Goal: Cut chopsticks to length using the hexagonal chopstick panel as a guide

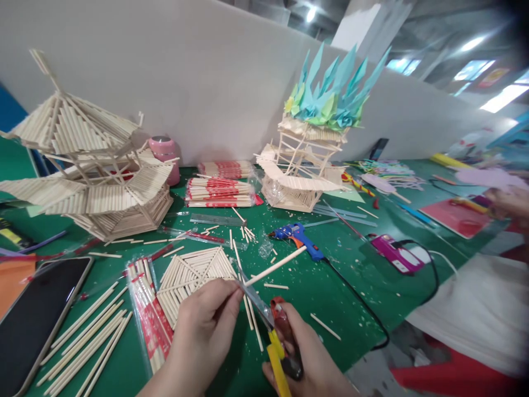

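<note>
My left hand (212,317) is closed, thumb and finger pinching the near end of a thin wooden stick (278,266) that points up to the right. In my right hand (303,350) are scissors (278,348) with yellow and red-black handles. Their metal blades lie against the stick, close to my left fingertips; whether they cut into it I cannot tell. Just beyond my left hand lies a flat polygonal panel of sticks (198,270), partly covered by the hand. A blue glue gun (300,238) rests behind the held stick.
Two stick-built pavilion models (111,193) stand at the back, the right one topped with blue paper leaves (336,88). Stick packs (221,193), loose sticks (91,344) and a phone (41,325) lie around. A cord trails right; another person's hand (510,201) is at far right.
</note>
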The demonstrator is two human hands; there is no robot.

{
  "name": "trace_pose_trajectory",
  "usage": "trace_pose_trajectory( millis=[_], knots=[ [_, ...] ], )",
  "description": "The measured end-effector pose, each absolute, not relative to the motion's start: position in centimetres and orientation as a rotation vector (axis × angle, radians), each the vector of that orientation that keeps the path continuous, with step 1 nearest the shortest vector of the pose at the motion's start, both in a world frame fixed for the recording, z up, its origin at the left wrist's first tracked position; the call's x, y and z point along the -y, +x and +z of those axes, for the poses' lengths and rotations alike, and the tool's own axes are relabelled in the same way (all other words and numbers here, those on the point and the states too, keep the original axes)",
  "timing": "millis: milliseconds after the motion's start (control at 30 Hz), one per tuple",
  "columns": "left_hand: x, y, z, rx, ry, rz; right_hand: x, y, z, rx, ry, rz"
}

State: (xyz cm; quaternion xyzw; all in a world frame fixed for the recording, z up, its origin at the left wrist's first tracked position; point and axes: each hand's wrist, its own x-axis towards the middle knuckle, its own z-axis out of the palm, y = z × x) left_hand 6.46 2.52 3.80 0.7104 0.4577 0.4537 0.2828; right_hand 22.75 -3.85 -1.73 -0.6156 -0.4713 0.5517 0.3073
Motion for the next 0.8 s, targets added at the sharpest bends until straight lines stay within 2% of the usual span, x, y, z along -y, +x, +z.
trace_pose_trajectory(
  millis=[233, 433, 700, 800],
  knots=[
    [-3.2, 5.8, 4.2, -1.084, 1.482, 0.862, 4.1, 23.1, -2.4, 1.188, -1.687, 1.438],
    [-3.1, 6.0, 3.9, -1.138, 1.458, 0.825, 4.1, 22.9, -3.0, 1.161, -1.686, 1.467],
    [-3.9, 5.2, 3.9, -0.985, 1.122, 0.583, 4.3, 23.0, -3.4, 1.162, -1.650, 1.514],
    [-3.7, 5.7, 3.6, -1.039, 1.228, 0.644, 4.2, 23.1, -3.9, 1.207, -1.645, 1.514]
  ],
)
